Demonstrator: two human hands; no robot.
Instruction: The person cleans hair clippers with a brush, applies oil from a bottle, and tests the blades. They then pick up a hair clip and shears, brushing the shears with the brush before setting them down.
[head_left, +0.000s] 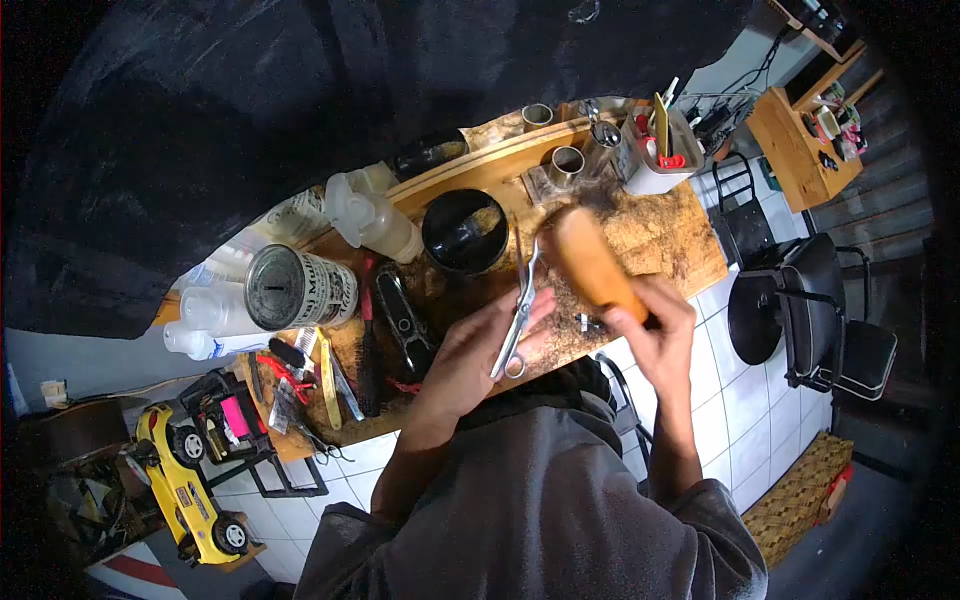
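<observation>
Silver scissors (521,305) lie across the palm of my left hand (480,345), blades pointing away from me and slightly parted. The fingers of that hand are stretched out beneath them. My right hand (660,325) is closed around the near end of an orange-brown brush (590,260). Motion blurs the brush, and its bristles cannot be made out. It is held above the wooden table (660,225), just right of the scissors. A black hair clipper (403,320) rests left of my left hand. Beyond it stands a black bowl (440,235) with a shaving brush (480,225) in it.
At the left are a large tin (275,287), spray bottles (385,230), a yellow razor (328,380) and several combs and brushes. A white container (660,165) with tools and a metal cup (567,163) stand at the back right. Black chairs (815,320) are on the right.
</observation>
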